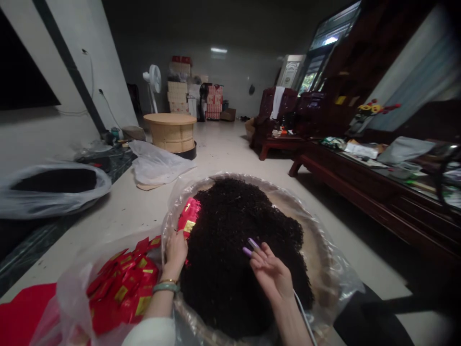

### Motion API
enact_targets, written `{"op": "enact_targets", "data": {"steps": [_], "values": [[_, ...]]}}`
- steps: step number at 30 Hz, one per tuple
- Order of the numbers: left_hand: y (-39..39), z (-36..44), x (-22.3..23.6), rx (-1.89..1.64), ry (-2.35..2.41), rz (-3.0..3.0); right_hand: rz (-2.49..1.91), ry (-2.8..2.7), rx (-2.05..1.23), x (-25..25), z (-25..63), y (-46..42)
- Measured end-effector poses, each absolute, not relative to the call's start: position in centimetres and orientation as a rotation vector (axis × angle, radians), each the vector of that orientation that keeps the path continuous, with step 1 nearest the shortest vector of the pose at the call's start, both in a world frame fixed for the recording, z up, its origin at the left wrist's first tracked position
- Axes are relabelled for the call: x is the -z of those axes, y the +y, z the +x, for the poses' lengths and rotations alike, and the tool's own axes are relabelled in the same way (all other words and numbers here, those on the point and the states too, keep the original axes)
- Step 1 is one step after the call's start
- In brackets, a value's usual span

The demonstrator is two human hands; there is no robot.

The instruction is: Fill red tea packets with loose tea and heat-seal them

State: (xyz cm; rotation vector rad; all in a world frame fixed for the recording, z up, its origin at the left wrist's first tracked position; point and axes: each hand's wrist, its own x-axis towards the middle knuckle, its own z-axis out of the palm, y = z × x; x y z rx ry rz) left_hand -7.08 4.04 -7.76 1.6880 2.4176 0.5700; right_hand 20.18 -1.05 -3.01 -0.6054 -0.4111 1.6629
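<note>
A wide round tray (326, 259) lined with clear plastic holds a large heap of dark, dry tea-like leaves (234, 226). At its left side, my left hand (176, 248) closes on the near end of some red packets (189, 216) with gold patches; the fingertips are partly hidden. My right hand (272, 275) is above the heap, palm turned up and fingers stretched to the left. Purple tube-like covers (253, 243) show at two of its fingertips. Left of the tray, a clear plastic bag (72, 298) contains several more red packets (126, 278).
A second plastic bag (104, 180) of dark material stands at the left. Ahead are a round wooden table (171, 120), a plastic sheet (158, 166) and a white fan (154, 79). A long dark wooden table (345, 178) with clutter runs along the right.
</note>
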Motion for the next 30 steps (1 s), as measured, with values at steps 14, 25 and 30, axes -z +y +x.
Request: {"op": "enact_targets", "data": {"steps": [14, 25, 30], "values": [[2.7, -8.1, 5.4, -0.851, 2.388, 1.452, -0.576, -0.391, -1.653, 2.1, 18.6, -2.8], [2.0, -6.4, 4.5, -1.544, 1.979, 1.037, -0.959, -0.539, -1.513, 5.4, 18.6, -2.0], [0.0, -0.6, 5.4, -1.737, 1.426, 0.694, -1.005, -0.621, -1.636, 4.4, 15.6, -2.8]]}}
